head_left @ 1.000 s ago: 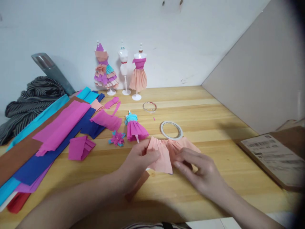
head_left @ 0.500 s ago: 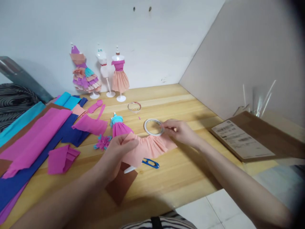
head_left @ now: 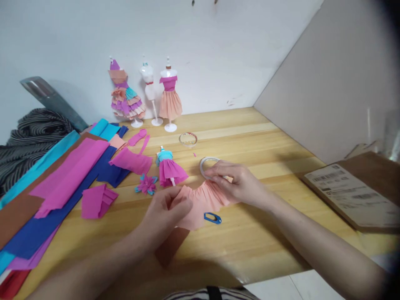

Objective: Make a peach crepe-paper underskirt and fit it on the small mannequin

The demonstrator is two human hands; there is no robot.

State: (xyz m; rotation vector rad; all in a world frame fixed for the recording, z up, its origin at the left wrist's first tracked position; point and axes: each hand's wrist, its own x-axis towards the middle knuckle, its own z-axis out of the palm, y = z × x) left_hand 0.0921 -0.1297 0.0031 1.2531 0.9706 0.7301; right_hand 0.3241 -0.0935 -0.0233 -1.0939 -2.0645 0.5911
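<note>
A gathered strip of peach crepe paper (head_left: 203,201) stretches between my two hands, pleated along its upper edge. My left hand (head_left: 168,210) pinches its left end. Farther along the top edge, my right hand (head_left: 239,183) grips the strip with thumb and fingers together. Just behind the right fingers lies a roll of white tape (head_left: 204,165), partly covered by them. Below the strip is a blue-handled tool (head_left: 213,218), its left end hidden under the paper. A small dress form (head_left: 168,166) in a turquoise top and magenta skirt lies beyond my left hand.
Three dress forms stand by the wall, one in a peach skirt (head_left: 170,104). A second tape ring (head_left: 188,139) lies before them. Coloured crepe sheets (head_left: 71,166) and a pink paper flower (head_left: 146,184) are at left, a brown sheet (head_left: 171,246) in front, a cardboard box (head_left: 353,187) at right.
My right hand has moved closer to my left along the peach strip, now partly covering the tape roll. The view has swung left, so things appear farther right.
</note>
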